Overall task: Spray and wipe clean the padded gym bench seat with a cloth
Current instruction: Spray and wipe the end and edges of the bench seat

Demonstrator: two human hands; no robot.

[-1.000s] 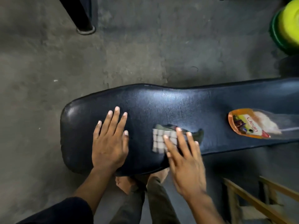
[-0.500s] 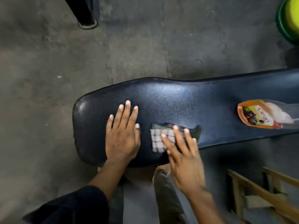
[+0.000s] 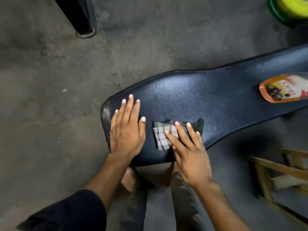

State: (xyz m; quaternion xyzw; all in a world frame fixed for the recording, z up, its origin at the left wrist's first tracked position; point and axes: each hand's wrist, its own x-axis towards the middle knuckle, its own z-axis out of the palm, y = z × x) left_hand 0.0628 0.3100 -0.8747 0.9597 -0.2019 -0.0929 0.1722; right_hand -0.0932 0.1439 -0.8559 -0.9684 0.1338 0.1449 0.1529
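Black padded bench seat (image 3: 208, 97) runs from lower centre to the right edge, above a grey concrete floor (image 3: 50, 97). Left hand (image 3: 126, 130) lies flat on the seat's rounded end, palm down, fingers straight and close together — grasping nothing. Right hand (image 3: 188, 150) presses a checked cloth (image 3: 162, 135) against the seat near its front edge, fingers extended and slightly spread over the fabric, not pinching it. Orange cleaner bottle (image 3: 283, 90) lies on its side on the seat, well apart from both hands — partly cut by the frame edge.
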